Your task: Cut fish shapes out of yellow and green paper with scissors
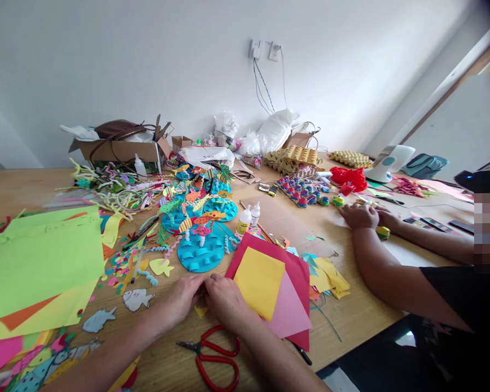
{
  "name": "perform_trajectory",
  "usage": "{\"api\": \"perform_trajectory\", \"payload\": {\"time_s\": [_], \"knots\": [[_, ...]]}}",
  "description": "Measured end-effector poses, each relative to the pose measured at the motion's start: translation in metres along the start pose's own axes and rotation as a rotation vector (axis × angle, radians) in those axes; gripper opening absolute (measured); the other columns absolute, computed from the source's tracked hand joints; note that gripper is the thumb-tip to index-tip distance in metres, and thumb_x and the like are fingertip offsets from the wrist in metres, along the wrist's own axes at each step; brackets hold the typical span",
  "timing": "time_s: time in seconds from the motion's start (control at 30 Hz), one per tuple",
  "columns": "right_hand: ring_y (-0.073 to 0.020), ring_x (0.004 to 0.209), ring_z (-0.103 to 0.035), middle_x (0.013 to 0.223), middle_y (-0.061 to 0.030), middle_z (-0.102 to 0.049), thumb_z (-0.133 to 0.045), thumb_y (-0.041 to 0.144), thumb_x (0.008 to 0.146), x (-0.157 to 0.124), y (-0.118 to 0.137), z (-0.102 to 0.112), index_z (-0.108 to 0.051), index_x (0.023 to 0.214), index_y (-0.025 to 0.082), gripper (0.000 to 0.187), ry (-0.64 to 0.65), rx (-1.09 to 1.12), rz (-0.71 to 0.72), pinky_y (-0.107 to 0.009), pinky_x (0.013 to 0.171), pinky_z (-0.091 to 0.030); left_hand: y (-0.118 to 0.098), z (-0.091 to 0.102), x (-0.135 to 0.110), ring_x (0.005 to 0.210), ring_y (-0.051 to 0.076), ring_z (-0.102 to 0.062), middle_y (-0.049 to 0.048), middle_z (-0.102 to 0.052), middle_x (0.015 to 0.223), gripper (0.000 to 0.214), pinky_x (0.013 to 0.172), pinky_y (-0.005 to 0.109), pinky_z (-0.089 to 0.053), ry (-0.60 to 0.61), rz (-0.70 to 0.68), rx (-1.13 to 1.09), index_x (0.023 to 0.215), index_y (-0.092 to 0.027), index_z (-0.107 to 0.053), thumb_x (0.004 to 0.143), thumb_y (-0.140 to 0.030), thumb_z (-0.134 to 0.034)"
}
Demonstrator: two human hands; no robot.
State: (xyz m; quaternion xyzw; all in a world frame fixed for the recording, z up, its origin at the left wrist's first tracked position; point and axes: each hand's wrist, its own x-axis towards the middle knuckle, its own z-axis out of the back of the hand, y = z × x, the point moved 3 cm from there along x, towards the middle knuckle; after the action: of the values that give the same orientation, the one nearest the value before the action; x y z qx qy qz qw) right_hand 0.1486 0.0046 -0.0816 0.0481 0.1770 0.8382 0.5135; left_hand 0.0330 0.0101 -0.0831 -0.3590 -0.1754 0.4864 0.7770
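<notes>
Meeting fingertip to fingertip, my left grip (179, 299) and right grip (224, 296) curl inward on the bench (351, 316) — what sits between them is hidden, so pinched or empty I cannot tell. A yellow paper scrap (201, 311), flat and pointed, peeks out beneath both, beside the matte red sheet (298, 267) — half covered.

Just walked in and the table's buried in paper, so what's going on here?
Paper craft is under way. The camera wearer's left hand and right hand meet near the table edge, fingertips together over a small yellow scrap; whether they pinch it is hidden. Red scissors lie untouched nearer the wearer. Beyond stand blue discs stuck with paper fish. On the right, a co-worker's hands rest beside painted egg-carton pieces.
</notes>
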Motion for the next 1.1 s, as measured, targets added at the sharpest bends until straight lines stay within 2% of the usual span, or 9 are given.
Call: {"api": "perform_trajectory", "payload": {"time_s": [0.17, 0.23, 0.3, 0.4, 0.63, 0.83, 0.97, 1.03, 1.1], "knots": [[-0.0163, 0.082, -0.066, 0.09, -0.0052, -0.071, -0.056, 0.011, 0.083, -0.004, 0.001, 0.016, -0.068, 0.084, 0.017, 0.013, -0.117, 0.123, 0.051, -0.02, 0.07, -0.046, -0.004, 0.014, -0.003, 0.09, 0.023, -0.063, 0.0035, -0.074, 0.09, 0.023, 0.079, 0.029, -0.044, -0.037, 0.022, -0.146, 0.077, -0.021, -0.07, 0.067, -0.008, -0.054], [-0.0143, 0.081, -0.066, 0.088, -0.0042, -0.07, -0.058, 0.011, 0.083, -0.007, 0.003, 0.024, -0.067, 0.082, 0.017, 0.011, -0.163, 0.166, 0.07, -0.017, 0.069, -0.045, -0.006, 0.02, -0.005, 0.072, 0.021, -0.063, 0.001, -0.071, 0.07, 0.016, 0.065, 0.027, -0.044, -0.068, 0.077, -0.219, 0.07, -0.021, -0.069, 0.068, -0.013, -0.055], [-0.014, 0.081, -0.065, 0.089, -0.0045, -0.069, -0.057, 0.01, 0.084, -0.012, 0.005, 0.029, -0.065, 0.084, 0.017, 0.01, -0.21, 0.198, 0.079, -0.017, 0.068, -0.044, -0.009, 0.023, -0.007, 0.05, 0.016, -0.055, -0.0036, -0.059, 0.048, 0.012, 0.049, 0.024, -0.037, -0.093, 0.141, -0.313, 0.065, -0.02, -0.066, 0.069, -0.018, -0.055], [-0.0144, 0.071, -0.065, 0.081, -0.0046, -0.069, -0.052, 0.01, 0.087, -0.023, 0.008, 0.034, -0.062, 0.086, 0.016, 0.011, -0.262, 0.227, 0.068, -0.018, 0.06, -0.043, -0.017, 0.017, -0.008, 0.036, 0.012, -0.044, -0.0078, -0.048, 0.038, 0.007, 0.038, 0.021, -0.028, -0.099, 0.215, -0.51, 0.063, -0.019, -0.061, 0.067, -0.025, -0.057], [-0.0151, 0.063, -0.062, 0.074, -0.0049, -0.066, -0.049, 0.009, 0.088, -0.052, 0.001, 0.04, -0.061, 0.084, 0.015, 0.014, -0.385, 0.25, 0.061, -0.02, 0.056, -0.042, -0.045, -0.01, -0.007, 0.047, 0.008, -0.053, -0.0055, -0.059, 0.052, 0.016, 0.045, 0.017, -0.038, -0.076, 0.285, -1.051, 0.069, -0.018, -0.056, 0.062, -0.025, -0.068], [-0.0153, 0.066, -0.064, 0.077, -0.0062, -0.065, -0.04, 0.013, 0.092, -0.081, -0.025, 0.057, -0.066, 0.095, 0.018, 0.027, -0.597, 0.274, 0.076, -0.02, 0.057, -0.048, -0.078, -0.025, -0.006, 0.08, 0.014, -0.065, 0.0048, -0.069, 0.083, 0.02, 0.078, 0.024, -0.048, 0.036, 0.299, -1.372, 0.084, -0.015, -0.063, 0.067, -0.024, -0.071], [-0.0174, 0.074, -0.067, 0.083, -0.0086, -0.07, -0.037, 0.016, 0.091, -0.096, -0.065, 0.065, -0.067, 0.092, 0.018, 0.031, -0.771, 0.137, -0.02, -0.023, 0.064, -0.053, -0.099, -0.033, -0.01, 0.102, 0.019, -0.062, 0.0098, -0.065, 0.109, 0.04, 0.09, 0.03, -0.045, 0.136, 0.308, -1.542, 0.105, -0.017, -0.061, 0.066, -0.019, -0.072], [-0.0173, 0.071, -0.068, 0.084, -0.0082, -0.071, -0.037, 0.024, 0.092, -0.102, -0.094, 0.068, -0.068, 0.088, 0.019, 0.032, -0.804, -0.011, -0.161, -0.024, 0.064, -0.054, -0.103, -0.034, -0.016, 0.101, 0.02, -0.061, 0.0095, -0.063, 0.112, 0.046, 0.084, 0.03, -0.046, 0.206, 0.286, -1.473, 0.109, -0.019, -0.06, 0.065, -0.021, -0.073], [-0.0207, 0.075, -0.068, 0.086, -0.0115, -0.072, -0.038, 0.029, 0.091, -0.107, -0.125, 0.071, -0.069, 0.088, 0.017, 0.034, -0.813, -0.051, -0.239, -0.028, 0.066, -0.054, -0.1, -0.035, -0.025, 0.094, 0.019, -0.062, 0.0086, -0.065, 0.106, 0.039, 0.077, 0.029, -0.047, 0.307, 0.228, -1.29, 0.105, -0.019, -0.063, 0.067, -0.023, -0.07]]}}
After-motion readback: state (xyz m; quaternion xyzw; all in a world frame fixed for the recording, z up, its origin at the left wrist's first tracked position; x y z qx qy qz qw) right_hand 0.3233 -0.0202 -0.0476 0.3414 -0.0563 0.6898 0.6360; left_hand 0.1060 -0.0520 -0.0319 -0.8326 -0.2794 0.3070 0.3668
